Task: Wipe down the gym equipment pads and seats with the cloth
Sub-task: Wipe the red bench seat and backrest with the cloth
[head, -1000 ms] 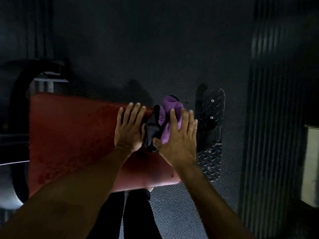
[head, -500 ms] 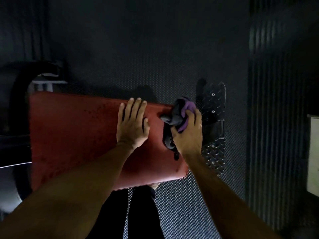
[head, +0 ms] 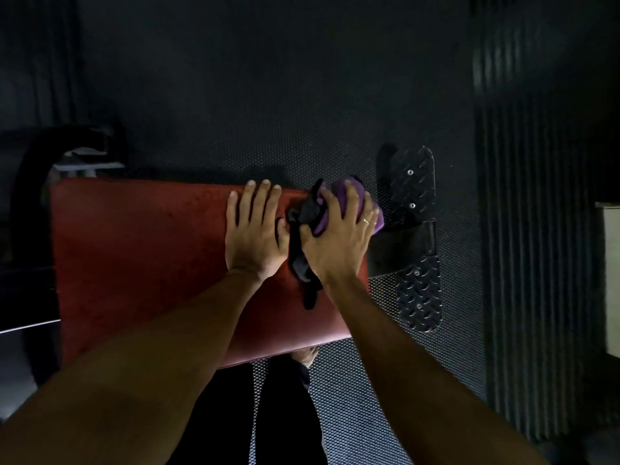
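A red padded bench seat (head: 141,263) runs from the left to the middle of the view. My left hand (head: 255,233) lies flat on the pad near its right end, fingers straight and pointing away from me. Just to its right, my right hand (head: 339,236) presses a bunched purple and black cloth (head: 312,216) onto the pad's far right end, fingers spread over it and bent down over the bundle. A dark tail of the cloth trails toward me under the wrist.
A black diamond-plate foot plate (head: 416,236) on the bench frame sits just right of the pad. Dark textured rubber flooring (head: 302,95) surrounds it, with ribbed matting (head: 536,263) to the right. A dark curved machine frame (head: 40,156) stands at the left. My legs show below the pad.
My right hand slid with the cloth from the pad's right edge back toward the left hand and up to the far corner. The left hand stayed flat in place.
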